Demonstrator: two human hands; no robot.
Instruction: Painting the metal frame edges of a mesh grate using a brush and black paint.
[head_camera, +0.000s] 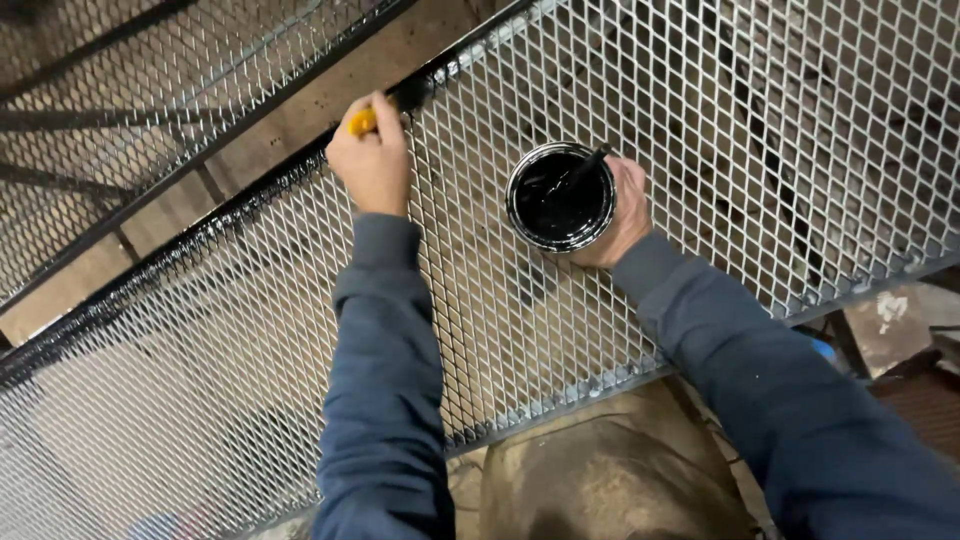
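i'm watching the left hand (372, 160) working a yellow-handled brush (362, 122) along the black frame bar (250, 195), its fingers wrapped tight round the handle. the right hand (622, 215) is steadying a small can of black paint (560, 195) standing on the mesh panel (720, 150), fingers curled against its side; a stick is leaning inside. i'm judging that short strokes with little paint are serving best here, so drips aren't falling through the holes, and the can is wanting a firm hold. the mesh is lying flat like a surface, unpainted silver mostly; beneath it a dusty floor (330, 90) is showing, and a second mesh panel (120, 90) sits just beyond.
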